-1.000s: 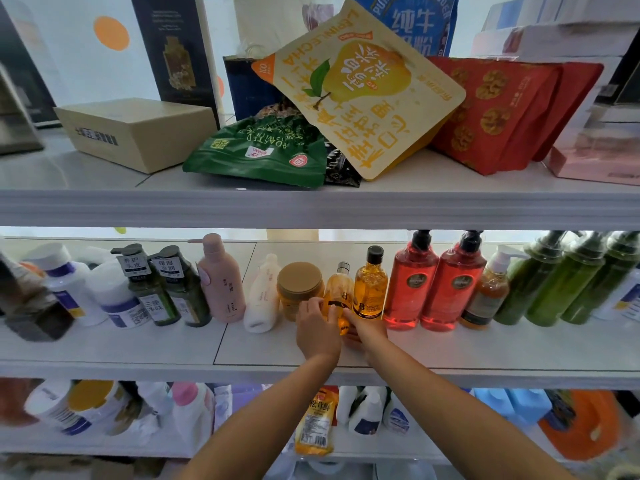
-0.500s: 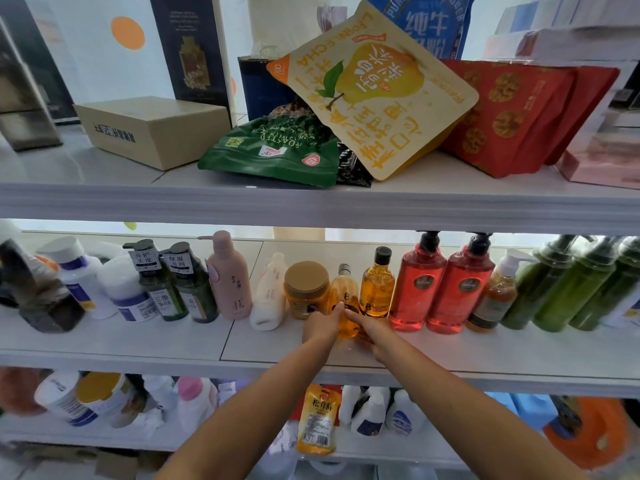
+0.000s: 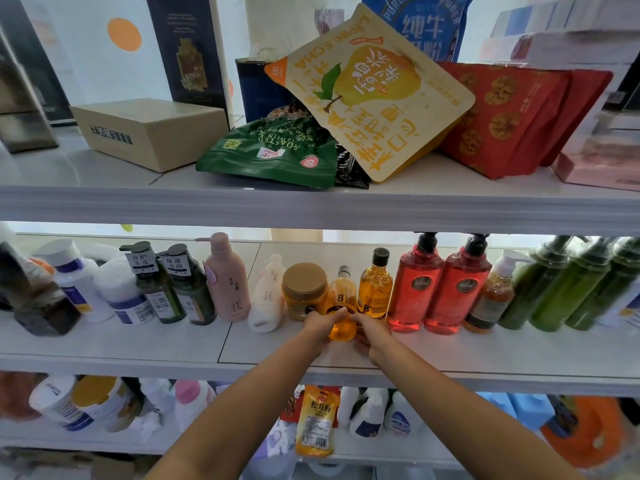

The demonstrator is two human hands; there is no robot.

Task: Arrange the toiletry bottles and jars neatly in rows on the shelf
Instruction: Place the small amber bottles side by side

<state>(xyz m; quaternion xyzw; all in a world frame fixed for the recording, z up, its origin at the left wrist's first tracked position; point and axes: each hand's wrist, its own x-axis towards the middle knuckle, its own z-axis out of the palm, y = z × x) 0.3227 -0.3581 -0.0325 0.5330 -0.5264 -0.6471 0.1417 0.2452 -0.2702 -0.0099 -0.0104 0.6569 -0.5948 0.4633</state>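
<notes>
1. White shelving fills my view. The work is on the middle shelf [image 3: 485,355], where bottles and jars stand in a row along the back.
2. Both hands are wrapped round the lower part of the small amber bottle [image 3: 343,296]. The left hand [image 3: 320,329] curls in from one side and the right hand [image 3: 372,334] from the other, with the fingertips nearly meeting across the front. The bottle is upright. The hands hide its foot, so I cannot tell whether it rests on the shelf or hangs just above it.
3. Just left of the grip sits the tan-lidded jar [image 3: 304,289]. Just right of it stands the taller amber bottle [image 3: 375,289], with the red pump bottles [image 3: 414,292] beyond that. The held bottle looks slightly forward of these neighbours.
4. I judge this to be the seating step, easing the bottle back into the gap between jar and taller bottle.
5. That gap is tight, so this is what I would watch:
   - The right knuckles could clip the taller amber bottle, which is narrow and might topple into the red pump bottles.
   - The left knuckles could shove the jar into the white bottle [image 3: 268,296] further left, which already leans.
   - The hold is low on a glossy bottle, so a push there could tip the neck or let it slip.
</notes>
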